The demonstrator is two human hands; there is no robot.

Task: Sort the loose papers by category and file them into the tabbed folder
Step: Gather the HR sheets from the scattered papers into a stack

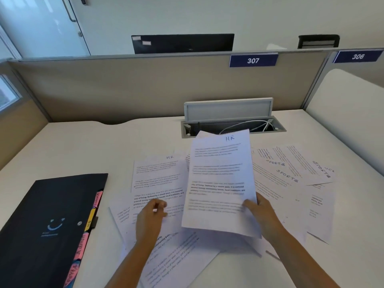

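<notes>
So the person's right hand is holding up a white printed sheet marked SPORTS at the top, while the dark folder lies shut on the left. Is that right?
Not quite. The head view shows the white printed sheet held up by the right hand is marked HR, not SPORTS. The dark folder with coloured tabs does lie shut on the left.

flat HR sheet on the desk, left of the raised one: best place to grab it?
Judgement: take the flat HR sheet by its bare top-left corner, coming from the left. Its right edge lies under the raised HR sheet held by the right hand; its lower part sits under the left hand.
</notes>
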